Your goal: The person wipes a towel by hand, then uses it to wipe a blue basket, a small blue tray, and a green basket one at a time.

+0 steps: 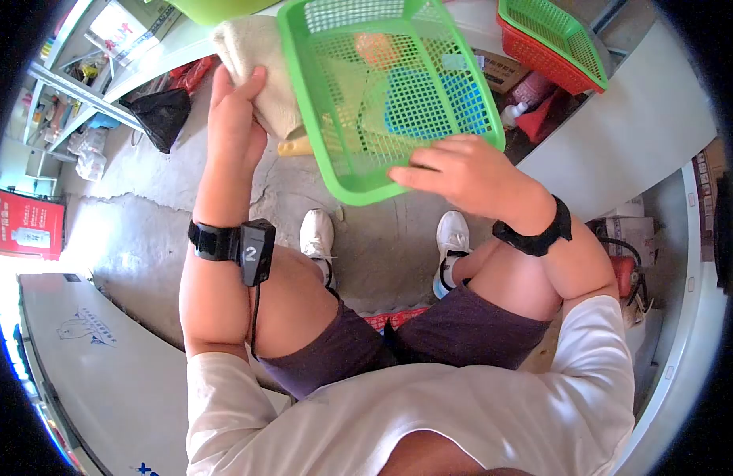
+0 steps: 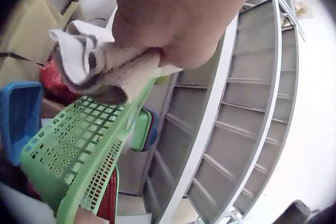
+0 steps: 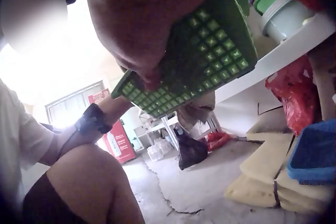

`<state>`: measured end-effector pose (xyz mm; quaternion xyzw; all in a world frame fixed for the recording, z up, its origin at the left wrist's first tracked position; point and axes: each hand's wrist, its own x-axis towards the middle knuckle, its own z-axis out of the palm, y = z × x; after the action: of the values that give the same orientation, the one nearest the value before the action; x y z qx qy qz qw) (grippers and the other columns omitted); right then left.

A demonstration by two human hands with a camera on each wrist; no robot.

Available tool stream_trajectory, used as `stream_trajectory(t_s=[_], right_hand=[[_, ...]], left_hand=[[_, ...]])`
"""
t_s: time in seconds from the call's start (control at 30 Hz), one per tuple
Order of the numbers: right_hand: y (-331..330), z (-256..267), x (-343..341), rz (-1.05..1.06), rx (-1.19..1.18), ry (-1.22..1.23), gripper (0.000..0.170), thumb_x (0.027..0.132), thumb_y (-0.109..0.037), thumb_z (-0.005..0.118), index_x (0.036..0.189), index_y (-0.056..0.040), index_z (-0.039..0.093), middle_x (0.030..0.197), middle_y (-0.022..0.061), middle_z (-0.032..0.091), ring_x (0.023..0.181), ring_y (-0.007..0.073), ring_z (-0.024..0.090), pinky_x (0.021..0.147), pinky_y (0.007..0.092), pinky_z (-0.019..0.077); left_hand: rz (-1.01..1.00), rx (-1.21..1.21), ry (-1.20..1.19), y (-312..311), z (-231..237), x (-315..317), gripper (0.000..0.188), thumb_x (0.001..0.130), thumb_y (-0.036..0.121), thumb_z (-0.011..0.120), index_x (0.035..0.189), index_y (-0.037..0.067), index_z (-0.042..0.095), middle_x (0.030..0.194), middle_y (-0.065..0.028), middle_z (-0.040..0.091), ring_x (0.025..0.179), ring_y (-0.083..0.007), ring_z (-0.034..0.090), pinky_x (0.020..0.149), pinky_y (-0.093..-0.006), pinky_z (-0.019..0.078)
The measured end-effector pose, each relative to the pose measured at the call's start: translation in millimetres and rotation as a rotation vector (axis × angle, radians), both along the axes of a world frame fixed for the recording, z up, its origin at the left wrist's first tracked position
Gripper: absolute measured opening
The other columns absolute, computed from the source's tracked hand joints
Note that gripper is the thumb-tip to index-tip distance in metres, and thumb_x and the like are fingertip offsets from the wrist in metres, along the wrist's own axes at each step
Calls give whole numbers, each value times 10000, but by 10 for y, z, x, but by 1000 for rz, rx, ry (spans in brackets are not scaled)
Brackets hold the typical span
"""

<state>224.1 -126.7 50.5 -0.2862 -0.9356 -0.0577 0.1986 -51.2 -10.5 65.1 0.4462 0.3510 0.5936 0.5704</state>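
A green plastic basket [image 1: 307, 87] with a perforated bottom is held up above the floor, tilted. My right hand [image 1: 469, 173] grips its near rim, fingers over the edge and thumb along the wall. In the left hand [image 1: 236, 119] is a folded beige cloth [image 1: 273, 79], pinched with the thumb on top, right at the basket's left side. From the left wrist view, the cloth [image 2: 113, 69] hangs in loose folds over the basket's upper edge [image 2: 134, 106]. Part of the left hand's fingers is hidden behind the cloth.
A stack of green and red baskets [image 1: 541, 55] stands on the white table at the right. On the floor below lie yellow foam pads [image 3: 257, 174] and a blue basket [image 3: 315, 153]. A black bag [image 1: 162, 119] hangs by the shelf at the left.
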Motion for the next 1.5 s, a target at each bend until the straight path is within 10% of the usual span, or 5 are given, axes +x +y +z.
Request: stream_trajectory(t_s=[0.33, 0.67, 0.93, 1.1, 1.5], right_hand=[[156, 22, 262, -280, 146, 84, 350, 794, -84, 569, 1132, -148, 637, 772, 59, 615, 690, 265, 638, 606, 377, 515], [-94, 238, 87, -54, -63, 226, 355, 731, -36, 655, 1085, -64, 639, 786, 85, 643, 673, 278, 639, 583, 391, 504], [-179, 269, 27, 17, -183, 563, 309, 735, 20, 660, 1041, -16, 649, 860, 143, 678, 716, 314, 665, 614, 371, 515], [-272, 286, 33, -43, -296, 670, 218, 800, 7, 652, 1019, 15, 647, 870, 159, 685, 732, 279, 683, 646, 317, 521], [-394, 133, 57, -57, -375, 1132, 304, 922, -195, 653, 1110, 39, 604, 1008, 79, 673, 887, 140, 620, 787, 269, 473]], left_hand=[[-578, -307, 52, -329, 73, 76, 498, 920, 64, 580, 1374, 16, 380, 1204, -152, 587, 1084, -268, 617, 912, -389, 534], [-10, -55, 21, -81, -32, -39, 334, 936, 76, 564, 1248, -1, 475, 1106, -133, 632, 944, -227, 661, 794, -341, 563], [274, 397, 95, 190, -205, -164, 378, 940, 64, 577, 1289, 58, 433, 1228, -94, 572, 1110, -200, 570, 936, -336, 483], [115, 352, 94, 138, -198, -114, 459, 926, -10, 537, 1346, 76, 374, 1324, -87, 495, 1230, -212, 475, 1054, -360, 365], [-82, 114, -49, 155, -278, -52, 545, 913, -52, 479, 1408, 128, 338, 1321, -81, 503, 1200, -226, 513, 1021, -362, 438]])
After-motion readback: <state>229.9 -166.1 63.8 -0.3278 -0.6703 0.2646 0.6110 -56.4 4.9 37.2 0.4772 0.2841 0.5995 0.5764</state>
